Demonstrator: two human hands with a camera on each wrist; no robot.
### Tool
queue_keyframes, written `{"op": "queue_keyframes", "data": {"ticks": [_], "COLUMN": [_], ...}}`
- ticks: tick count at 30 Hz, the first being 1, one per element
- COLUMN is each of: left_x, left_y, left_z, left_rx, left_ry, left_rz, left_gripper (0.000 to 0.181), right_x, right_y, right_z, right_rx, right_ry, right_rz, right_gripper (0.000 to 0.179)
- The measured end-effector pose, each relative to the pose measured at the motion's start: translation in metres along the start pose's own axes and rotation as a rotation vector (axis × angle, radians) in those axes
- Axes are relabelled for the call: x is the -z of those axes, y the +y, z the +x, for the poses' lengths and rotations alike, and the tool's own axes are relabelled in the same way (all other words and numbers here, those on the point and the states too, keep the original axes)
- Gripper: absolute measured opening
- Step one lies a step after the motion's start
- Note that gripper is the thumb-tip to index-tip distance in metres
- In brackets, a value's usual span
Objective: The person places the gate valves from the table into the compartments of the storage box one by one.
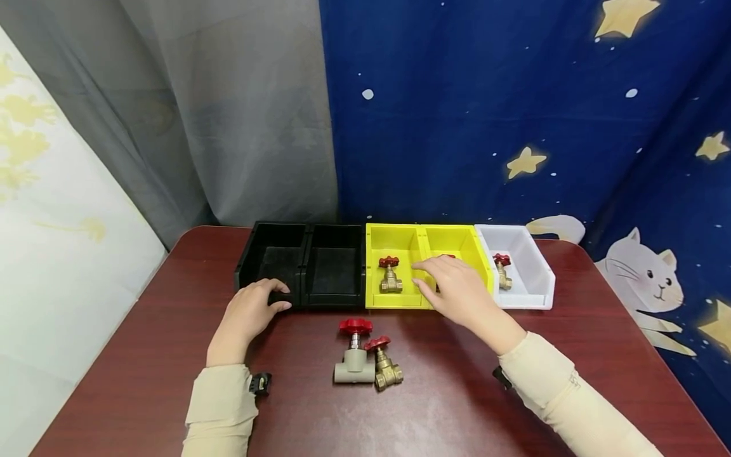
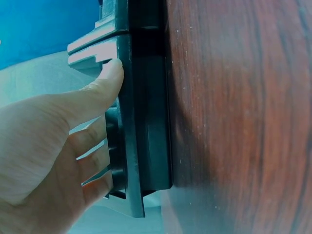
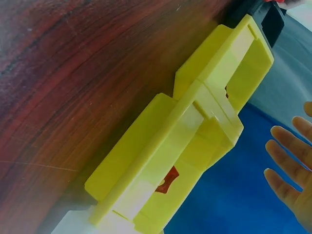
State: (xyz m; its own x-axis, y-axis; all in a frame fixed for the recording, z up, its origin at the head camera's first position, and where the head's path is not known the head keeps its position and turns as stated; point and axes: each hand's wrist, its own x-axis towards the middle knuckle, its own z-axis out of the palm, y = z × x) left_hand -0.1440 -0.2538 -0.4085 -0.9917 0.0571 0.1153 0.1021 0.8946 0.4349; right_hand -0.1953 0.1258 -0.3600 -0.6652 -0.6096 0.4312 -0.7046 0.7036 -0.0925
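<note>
My left hand [image 1: 249, 315] is at the front edge of the leftmost black bin [image 1: 242, 273]. In the left wrist view its thumb lies at the bin's rim [image 2: 127, 126], and the loosely bent fingers reach behind that rim. Above the right yellow bin [image 1: 482, 279] hovers my right hand [image 1: 457, 293], fingers apart and holding nothing. It partly hides a valve there, whose red handwheel [image 3: 168, 180] shows in the right wrist view. A brass gate valve [image 1: 391, 280] with a red handwheel stands in the left yellow bin [image 1: 394, 235].
On the table [image 1: 445, 412], a grey plastic valve [image 1: 355, 367] with a red handwheel sits beside a tilted brass gate valve [image 1: 388, 371]. Another brass valve [image 1: 503, 274] is in the white bin [image 1: 533, 279] at the right. A second black bin [image 1: 335, 270] adjoins the first. Curtains [image 1: 434, 127] hang behind.
</note>
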Motion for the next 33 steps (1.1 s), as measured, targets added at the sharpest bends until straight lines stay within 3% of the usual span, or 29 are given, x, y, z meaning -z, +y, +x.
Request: {"op": "queue_keyframes", "data": {"ticks": [12,18,33], "left_x": [-0.001,0.0,0.0], "left_y": [0.001,0.002,0.0], "left_z": [0.002,0.002,0.001], "left_rx": [-0.01,-0.008,-0.002], "left_ry": [0.004,0.0,-0.001], "left_rz": [0.012,0.009,0.002], "left_gripper": [0.024,0.024,0.024], "right_x": [0.01,0.016,0.026], "right_y": [0.012,0.019,0.045], "right_z": [-0.016,-0.021,-0.039], "right_rx": [-0.042,-0.1,-0.219], "right_ry": [0.179,0.252,0.297], "right_rz": [0.043,0.066,0.059], "right_gripper": [0.03,0.03,0.03]}}
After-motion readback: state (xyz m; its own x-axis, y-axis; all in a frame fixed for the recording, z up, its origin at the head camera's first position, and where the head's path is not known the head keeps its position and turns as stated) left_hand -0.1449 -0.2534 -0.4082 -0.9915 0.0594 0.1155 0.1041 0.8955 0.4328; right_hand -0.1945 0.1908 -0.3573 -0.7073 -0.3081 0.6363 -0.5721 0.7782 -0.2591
